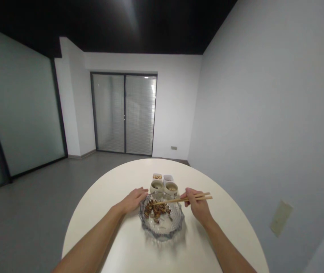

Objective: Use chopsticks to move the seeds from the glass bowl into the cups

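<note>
A clear glass bowl [162,234] with a scalloped rim stands on the table, holding a heap of small brown dried pieces [156,211] whose kind I cannot make out. My right hand [196,204] grips a pair of wooden chopsticks [179,200], their tips down among the brown pieces. At the bowl's left rim, my left hand [135,199] lies with fingers stretched out, holding nothing. Just behind the bowl stand two small cream cups, a left cup [156,185] and a right cup [171,187] with a dark mark on its side.
Beyond the cups sit a small white dish [157,176] with tan pieces and another white dish [168,178], its contents too small to tell. The round cream table [99,212] carries everything. A white wall [264,113] rises at the right; glass doors [124,113] are at the back.
</note>
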The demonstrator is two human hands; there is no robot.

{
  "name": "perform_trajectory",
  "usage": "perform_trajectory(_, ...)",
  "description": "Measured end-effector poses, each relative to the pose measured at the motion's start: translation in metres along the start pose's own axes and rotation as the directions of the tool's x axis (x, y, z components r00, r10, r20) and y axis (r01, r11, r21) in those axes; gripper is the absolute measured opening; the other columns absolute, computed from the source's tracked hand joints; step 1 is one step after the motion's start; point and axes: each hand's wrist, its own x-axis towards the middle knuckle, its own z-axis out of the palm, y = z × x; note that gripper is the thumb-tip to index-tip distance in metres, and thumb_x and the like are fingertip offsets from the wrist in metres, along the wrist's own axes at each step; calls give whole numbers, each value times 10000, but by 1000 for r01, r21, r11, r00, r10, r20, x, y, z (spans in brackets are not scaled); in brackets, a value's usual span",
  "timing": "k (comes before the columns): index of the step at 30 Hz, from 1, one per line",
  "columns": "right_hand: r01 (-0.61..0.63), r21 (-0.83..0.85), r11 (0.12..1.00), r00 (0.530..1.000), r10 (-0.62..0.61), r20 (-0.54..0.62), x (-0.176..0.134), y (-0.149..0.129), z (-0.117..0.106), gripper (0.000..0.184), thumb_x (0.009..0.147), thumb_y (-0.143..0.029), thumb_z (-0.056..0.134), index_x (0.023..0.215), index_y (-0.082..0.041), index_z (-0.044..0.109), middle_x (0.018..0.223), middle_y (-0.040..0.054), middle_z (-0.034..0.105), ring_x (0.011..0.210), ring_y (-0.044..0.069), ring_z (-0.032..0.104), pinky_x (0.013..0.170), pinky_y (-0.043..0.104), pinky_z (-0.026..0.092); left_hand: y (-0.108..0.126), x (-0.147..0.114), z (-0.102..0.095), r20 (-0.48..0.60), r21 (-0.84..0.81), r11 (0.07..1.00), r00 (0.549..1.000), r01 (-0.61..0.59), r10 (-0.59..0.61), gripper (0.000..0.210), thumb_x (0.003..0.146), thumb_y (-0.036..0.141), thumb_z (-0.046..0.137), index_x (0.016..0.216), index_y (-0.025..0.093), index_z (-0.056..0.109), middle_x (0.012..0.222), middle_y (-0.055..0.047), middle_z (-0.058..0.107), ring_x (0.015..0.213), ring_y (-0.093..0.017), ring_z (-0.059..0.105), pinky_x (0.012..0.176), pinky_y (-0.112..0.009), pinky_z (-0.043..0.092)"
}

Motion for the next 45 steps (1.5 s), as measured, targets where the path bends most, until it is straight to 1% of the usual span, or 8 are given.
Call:
perform_trajectory(13,-27,-56,998,999,25,-23,2,21,-11,698,958,-766,519,699,-175,786,469,29,606,449,162,556,465,265,459,1,-2,0,-14,-5,1000,999,31,-31,764,1024,759,298,1406,224,688,1563,-79,572,1519,-367,402,1299,-541,205)
perform_trajectory(18,-36,-36,999,998,34,-52,2,18,-11,738,938,-811,499,651,-183,760,464,32,595,455,163,555,468,268,475,0,-2,0,-9,-5,999,999,31,-31,767,1026,759,291,1420,226,678,1567,-81,568,1524,-370,394,1299,-545,206)
perform_trajectory(23,-62,-11,998,997,62,-35,2,13,-7,758,884,-862,523,614,-188,739,431,17,553,432,154,525,459,268,463,0,-2,0,-8,-5,999,999,37,-37,742,1030,749,300,1424,243,672,1570,-72,567,1528,-358,389,1302,-532,198)
perform_trajectory(28,-76,-10,997,997,76,-9,1,15,-5,747,896,-850,520,635,-185,739,433,11,550,424,146,506,447,261,438,2,-2,0,-13,5,1000,1000,16,-16,697,1048,704,299,1401,250,692,1554,-68,585,1508,-357,416,1296,-540,202)
perform_trajectory(31,-79,-10,997,997,79,1,0,20,-6,731,909,-832,521,648,-185,738,431,5,545,420,142,497,442,254,422,3,-2,0,-27,-6,1000,1000,-3,3,672,1051,693,317,1384,257,705,1536,-60,605,1495,-344,435,1292,-513,227)
perform_trajectory(36,-81,-2,997,997,81,-6,1,24,-9,713,933,-805,520,655,-184,730,435,11,559,422,145,511,450,257,434,2,-2,-1,-2,5,1000,1000,3,-3,716,1043,724,299,1418,247,681,1559,-64,580,1509,-348,417,1293,-509,230)
perform_trajectory(40,-73,-3,997,995,72,-75,3,19,-10,739,898,-848,521,623,-189,712,419,18,553,411,149,510,435,262,430,0,-1,0,-1,-8,1000,1000,21,-21,752,1026,762,288,1419,253,676,1568,-63,571,1525,-350,392,1303,-511,194)
perform_trajectory(45,-44,-11,999,965,40,-261,5,9,-12,742,875,-867,537,616,-192,703,428,21,559,423,156,521,442,270,435,-2,-2,1,-23,-37,999,999,22,-23,741,1008,784,330,1388,262,695,1545,-57,596,1517,-343,405,1307,-496,194)
